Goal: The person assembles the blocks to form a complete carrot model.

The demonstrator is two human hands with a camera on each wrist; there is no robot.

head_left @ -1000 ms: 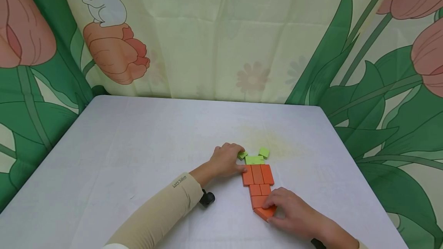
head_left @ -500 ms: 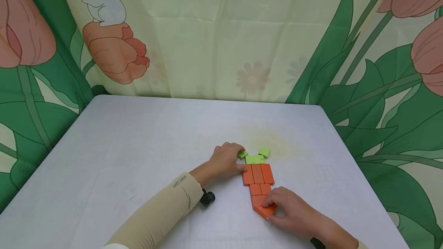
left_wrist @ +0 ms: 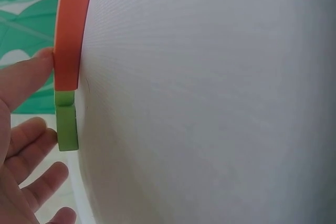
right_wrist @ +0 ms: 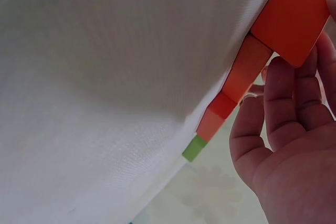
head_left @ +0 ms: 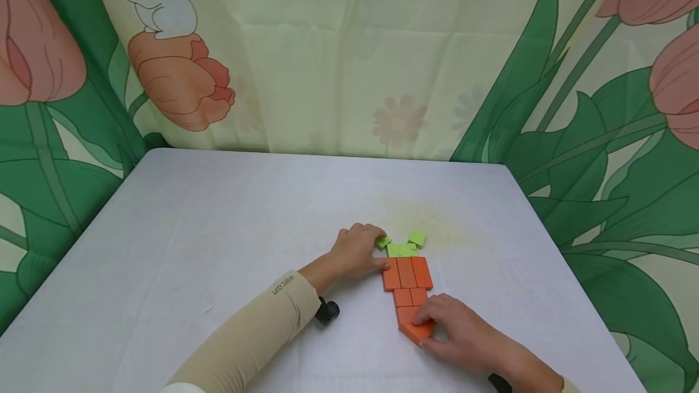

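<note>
At lower centre of the table (head_left: pixel 218 211), our left hand (head_left: pixel 357 251) is resting relaxed, thumb touching the orange blocks (head_left: pixel 406 273) below the green blocks (head_left: pixel 401 250). Lower right, our right hand (head_left: pixel 455 332) is pressing the tip block (head_left: pixel 417 330) with nearly straight fingers.

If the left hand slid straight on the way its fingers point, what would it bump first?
Probably the small green block at the fingertips of the left hand, which it seems to touch already. Beyond that lies the wider green block above the orange blocks.
</note>
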